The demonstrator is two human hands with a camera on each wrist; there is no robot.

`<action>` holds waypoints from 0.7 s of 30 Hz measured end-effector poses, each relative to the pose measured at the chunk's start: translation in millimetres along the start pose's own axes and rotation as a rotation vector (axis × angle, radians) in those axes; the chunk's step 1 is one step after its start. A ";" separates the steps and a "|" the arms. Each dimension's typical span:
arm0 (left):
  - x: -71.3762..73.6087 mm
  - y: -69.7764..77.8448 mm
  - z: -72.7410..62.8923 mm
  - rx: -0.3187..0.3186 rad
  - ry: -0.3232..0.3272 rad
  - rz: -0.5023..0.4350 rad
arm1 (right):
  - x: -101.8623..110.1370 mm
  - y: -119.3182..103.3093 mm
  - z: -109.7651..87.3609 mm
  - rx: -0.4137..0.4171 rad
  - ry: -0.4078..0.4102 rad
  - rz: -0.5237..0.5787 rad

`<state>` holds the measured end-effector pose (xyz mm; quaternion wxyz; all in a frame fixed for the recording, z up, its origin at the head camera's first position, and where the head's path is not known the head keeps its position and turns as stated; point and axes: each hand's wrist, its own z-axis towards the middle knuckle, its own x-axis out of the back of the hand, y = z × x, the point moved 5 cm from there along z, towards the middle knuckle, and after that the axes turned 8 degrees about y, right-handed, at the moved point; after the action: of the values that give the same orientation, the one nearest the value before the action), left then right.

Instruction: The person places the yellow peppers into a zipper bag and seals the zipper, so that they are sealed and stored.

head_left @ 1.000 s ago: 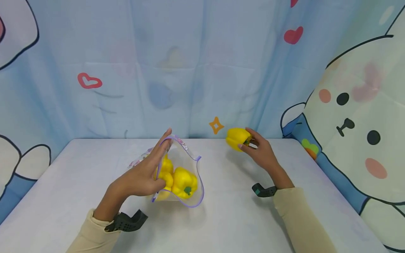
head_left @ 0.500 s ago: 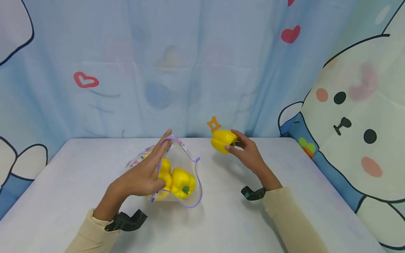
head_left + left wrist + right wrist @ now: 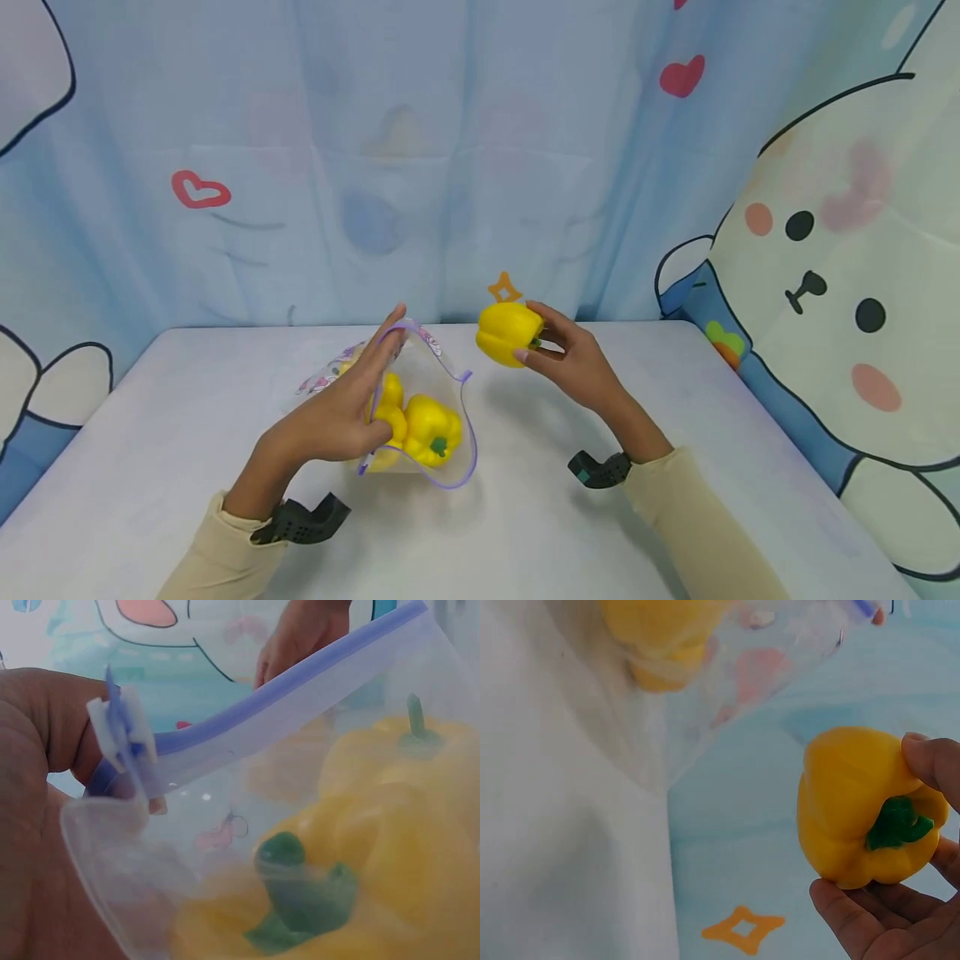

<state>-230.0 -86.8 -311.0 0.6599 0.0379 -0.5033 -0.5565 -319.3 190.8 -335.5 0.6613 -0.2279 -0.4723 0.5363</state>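
My left hand [image 3: 341, 417] holds a clear zip bag [image 3: 225, 825] with a purple rim at its mouth, which gapes to the right. Its fingers stretch up along the far side of the rim, and the thumb is at the near side. Several yellow bell peppers [image 3: 432, 430] with green stems lie inside the bag; the hand hides part of them. To the right, above the table, my right hand [image 3: 566, 358] grips another yellow bell pepper [image 3: 855, 806] between thumb and fingertips. That pepper's stem faces the palm, and it is apart from the bag.
A white-covered table [image 3: 540, 517] lies under both hands. Behind it hangs a light blue curtain [image 3: 420, 167] with printed hearts and cartoon figures, close to the table's far edge. Each wrist wears a dark strap mount.
My right hand has carried its bell pepper leftward, closer to the bag's mouth. The left hand and the bag have stayed nearly still, while the head view has shifted slightly.
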 end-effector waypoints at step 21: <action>2.0 -7.0 -1.6 0.048 0.002 -0.046 | -11.7 -59.7 -27.6 0.190 -0.071 0.003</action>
<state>-234.0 -91.8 -314.8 0.6464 0.0659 -0.5148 -0.5592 -265.6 166.5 -304.1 0.6621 -0.1458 -0.4418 0.5875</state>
